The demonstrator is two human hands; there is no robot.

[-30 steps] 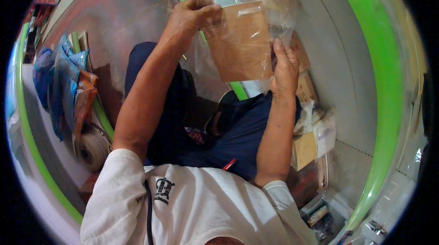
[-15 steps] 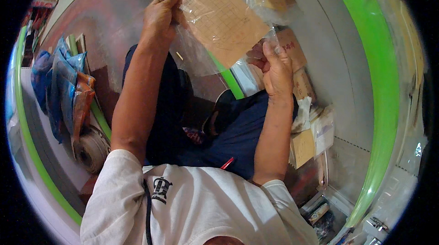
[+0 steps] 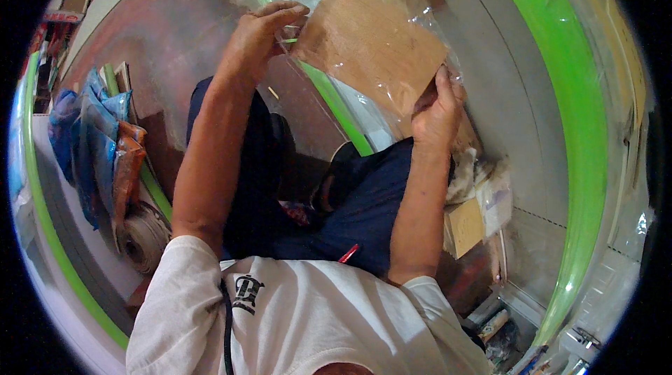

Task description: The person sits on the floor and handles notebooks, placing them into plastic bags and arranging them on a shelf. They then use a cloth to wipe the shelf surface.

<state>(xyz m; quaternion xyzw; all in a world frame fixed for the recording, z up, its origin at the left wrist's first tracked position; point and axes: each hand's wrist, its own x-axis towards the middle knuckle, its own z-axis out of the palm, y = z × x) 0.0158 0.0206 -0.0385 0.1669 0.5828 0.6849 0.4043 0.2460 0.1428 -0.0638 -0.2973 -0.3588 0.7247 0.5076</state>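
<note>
Reddish-brown floor (image 3: 175, 46) fills the background, crossed by a bright green curved band (image 3: 560, 95) on grey sheeting. Both bare hands hold 1 flat brown cardboard sheet sealed in a clear plastic bag (image 3: 371, 46), raised in front of the person and tilted. The left hand (image 3: 262, 32) pinches the bag's upper left edge between thumb and curled fingers. The right hand (image 3: 437, 109) is closed on the lower right corner, thumb over the plastic. Below the right hand's grip, beside the dark blue trousers (image 3: 371, 200), sit small tan cardboard boxes (image 3: 465, 224) and wrapped packets. Well to the left of the left hand's grip lie blue and orange plastic packs (image 3: 98, 144) and a pale paper roll (image 3: 143, 235).
</note>
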